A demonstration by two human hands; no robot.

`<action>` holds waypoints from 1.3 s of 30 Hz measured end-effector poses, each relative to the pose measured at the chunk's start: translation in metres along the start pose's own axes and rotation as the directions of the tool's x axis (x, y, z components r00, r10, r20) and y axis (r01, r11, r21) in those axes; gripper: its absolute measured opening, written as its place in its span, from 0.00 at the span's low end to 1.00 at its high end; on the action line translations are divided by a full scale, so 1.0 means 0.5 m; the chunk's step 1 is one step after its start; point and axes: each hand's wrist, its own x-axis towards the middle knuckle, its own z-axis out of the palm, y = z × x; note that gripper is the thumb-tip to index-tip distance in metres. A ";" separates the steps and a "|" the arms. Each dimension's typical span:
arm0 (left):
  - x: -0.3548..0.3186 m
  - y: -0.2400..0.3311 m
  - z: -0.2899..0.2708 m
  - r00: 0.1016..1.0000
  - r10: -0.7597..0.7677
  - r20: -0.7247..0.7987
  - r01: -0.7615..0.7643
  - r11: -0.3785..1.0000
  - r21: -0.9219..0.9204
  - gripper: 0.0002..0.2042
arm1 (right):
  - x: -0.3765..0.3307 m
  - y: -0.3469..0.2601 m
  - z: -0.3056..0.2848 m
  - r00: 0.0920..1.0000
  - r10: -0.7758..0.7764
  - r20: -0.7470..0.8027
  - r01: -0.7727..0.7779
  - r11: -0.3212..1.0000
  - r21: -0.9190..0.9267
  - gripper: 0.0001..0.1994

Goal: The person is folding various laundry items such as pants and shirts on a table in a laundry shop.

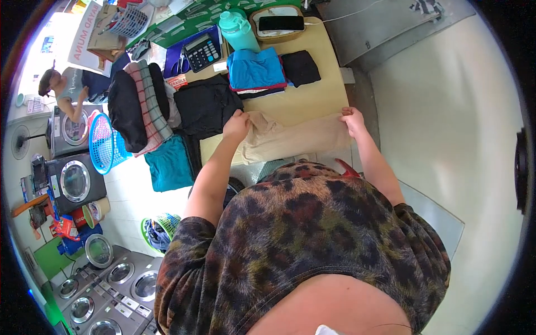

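Observation:
A beige ribbed garment [296, 139] is stretched sideways along the near edge of the cream table [318, 53], partly hanging over it. At its left end my left hand [237, 125] is closed on the cloth, beside a folded black garment [204, 103]. My right hand [353, 121] pinches the upper right corner at the table's right edge. Beyond the beige cloth lie a folded blue garment [255, 68] with dark red trim and a small folded black cloth [301, 68]. What kind of garment the beige one is, I cannot tell.
Folded clothes [148, 100] are piled at left, with a teal garment [170, 162] hanging nearer me. Along the back stand a calculator [202, 53], a turquoise bottle [239, 30] and a phone [281, 23] in a basket. A blue laundry basket [106, 146], washing machines and another person [78, 89] are further left.

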 end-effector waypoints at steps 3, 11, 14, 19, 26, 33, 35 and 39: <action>0.022 0.000 -0.018 0.997 -0.012 -0.071 -0.002 0.980 -0.197 0.10 | -0.003 -0.014 0.004 1.000 -0.014 -0.022 0.014 1.000 -0.010 0.23; 0.065 -0.022 -0.046 0.968 -0.200 0.152 0.235 0.934 -0.269 0.18 | 0.001 -0.015 0.021 0.988 -0.133 0.079 0.154 0.877 -0.455 0.20; 0.060 -0.036 -0.061 0.888 -0.106 0.447 0.198 0.966 -0.165 0.19 | -0.022 -0.064 0.023 0.980 -0.187 0.074 0.186 0.710 -0.679 0.17; 0.046 -0.069 -0.021 0.977 -0.176 0.120 0.208 0.911 -0.355 0.17 | -0.023 -0.089 0.013 0.974 -0.189 0.123 0.201 0.485 -0.851 0.13; 0.044 -0.053 -0.051 0.765 -0.324 0.557 0.487 0.857 -0.169 0.14 | -0.035 -0.121 0.025 0.997 0.076 0.026 -0.056 0.888 -0.457 0.08; 0.020 -0.027 -0.130 0.887 -0.363 0.285 0.367 0.182 -0.912 0.06 | 0.005 -0.121 0.024 0.988 -0.097 0.119 0.088 0.993 0.081 0.06; 0.005 -0.033 -0.132 0.952 -0.306 -0.026 0.070 0.299 -0.952 0.04 | 0.005 -0.122 0.017 0.982 -0.151 0.117 0.129 0.976 0.174 0.06; -0.095 -0.019 -0.134 0.981 -0.160 -0.106 -0.019 0.468 -0.884 0.05 | -0.029 -0.118 -0.013 0.948 -0.180 0.261 0.064 0.915 0.397 0.04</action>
